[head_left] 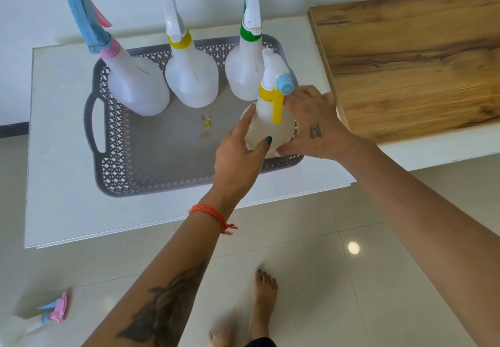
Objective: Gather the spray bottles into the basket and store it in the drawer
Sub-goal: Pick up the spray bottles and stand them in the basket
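Both hands (238, 154) around fourth bottle (270, 127)

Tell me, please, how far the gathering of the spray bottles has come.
Three white plastic spray bottles already stand in the grey perforated plastic basket. Both hands, left and right, hold a fourth with a yellow trigger at its right edge. A pink-capped bottle remains on the floor; storing the basket is left.

A home, by the look of it: glossy cream floor tiles (311, 252) under a bare foot (263, 300); a white worktop (59, 184); a wood-grain cabinet top (411, 62); plain white wall (32, 8).
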`<state>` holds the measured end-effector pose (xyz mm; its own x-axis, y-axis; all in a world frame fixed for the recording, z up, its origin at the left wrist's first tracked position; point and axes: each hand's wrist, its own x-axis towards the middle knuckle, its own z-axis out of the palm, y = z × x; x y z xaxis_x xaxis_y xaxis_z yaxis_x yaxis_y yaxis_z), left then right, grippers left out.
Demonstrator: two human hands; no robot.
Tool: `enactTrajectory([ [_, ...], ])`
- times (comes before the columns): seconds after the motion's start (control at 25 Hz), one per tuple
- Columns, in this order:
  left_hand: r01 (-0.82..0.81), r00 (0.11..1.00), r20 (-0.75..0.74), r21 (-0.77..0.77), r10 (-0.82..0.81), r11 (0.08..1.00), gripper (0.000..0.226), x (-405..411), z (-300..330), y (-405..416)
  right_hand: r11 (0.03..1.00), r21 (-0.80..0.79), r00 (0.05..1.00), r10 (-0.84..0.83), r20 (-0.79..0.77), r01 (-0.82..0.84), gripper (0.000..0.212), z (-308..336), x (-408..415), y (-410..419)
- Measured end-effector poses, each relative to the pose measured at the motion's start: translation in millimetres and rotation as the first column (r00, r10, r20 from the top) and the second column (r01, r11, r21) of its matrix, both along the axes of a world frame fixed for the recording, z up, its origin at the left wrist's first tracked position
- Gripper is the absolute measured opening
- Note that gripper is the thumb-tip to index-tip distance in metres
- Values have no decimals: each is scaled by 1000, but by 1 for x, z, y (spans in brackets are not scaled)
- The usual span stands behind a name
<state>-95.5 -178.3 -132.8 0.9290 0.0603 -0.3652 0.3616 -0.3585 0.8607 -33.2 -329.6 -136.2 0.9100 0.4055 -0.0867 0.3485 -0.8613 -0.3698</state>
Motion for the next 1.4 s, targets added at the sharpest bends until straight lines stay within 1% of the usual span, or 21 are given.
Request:
enactTrajectory([
  [0.12,-16,1000,7,-8,16,1000,57,0,-4,-1,999,-33,995,11,99,-8,81,-6,-3,1],
  [0.24,-33,999,11,-18,34,999,52,1,-6,-2,1000,-8,986,-1,165,2,78,-11,-8,1],
  [0.32,-41,999,14,-26,42,999,52,-1,-8,-2,1000,13,984,-14,179,12,76,-14,-11,3],
  [0.4,-41,999,13,-43,41,998,54,-2,-9,-2,999,30,986,-33,166,28,77,-16,-15,4],
  [0.48,-63,998,10,-60,63,996,58,-4,-9,-1,993,101,987,-77,139,63,79,-14,-21,4],
  [0.56,-127,991,25,-47,129,991,61,-9,-6,1,950,263,977,-197,81,170,79,-8,-35,2],
  [0.6,-182,982,40,-53,184,982,61,-12,-4,2,891,367,955,-294,21,267,78,-4,-46,4],
  [0.64,-246,966,62,-78,251,966,59,-17,-2,3,787,479,908,-417,-53,389,75,-1,-59,7],
  [0.68,-315,942,85,-118,326,942,55,-22,1,6,629,583,824,-550,-134,514,69,3,-73,16],
  [0.72,-377,912,106,-161,395,912,52,-28,4,9,431,661,707,-673,-218,614,60,6,-88,28],
  [0.76,-426,883,120,-204,454,882,48,-34,7,13,240,705,583,-757,-294,667,50,10,-102,44],
  [0.8,-464,855,126,-244,503,851,47,-40,11,18,102,723,495,-793,-355,683,42,14,-116,63],
  [0.84,-495,830,125,-282,543,822,46,-46,15,24,19,728,458,-789,-410,685,36,18,-128,84],
  [0.88,-527,801,125,-315,586,789,45,-53,20,34,-17,728,467,-756,-458,686,31,22,-139,108],
  [0.92,-560,767,127,-344,629,753,45,-60,24,45,-21,729,502,-712,-492,685,27,26,-148,130],
  [1.0,-623,684,151,-389,714,679,44,-74,33,75,19,749,605,-604,-519,662,23,35,-159,171],
  [1.16,-747,491,181,-416,852,519,49,-104,37,154,184,821,805,-396,-442,541,28,46,-164,246],
  [1.28,-817,370,160,-413,915,402,58,-131,30,224,281,848,887,-252,-388,450,34,46,-174,314],
  [1.4,-868,288,104,-392,952,306,62,-161,16,296,371,842,919,-116,-377,392,44,40,-194,388],
])
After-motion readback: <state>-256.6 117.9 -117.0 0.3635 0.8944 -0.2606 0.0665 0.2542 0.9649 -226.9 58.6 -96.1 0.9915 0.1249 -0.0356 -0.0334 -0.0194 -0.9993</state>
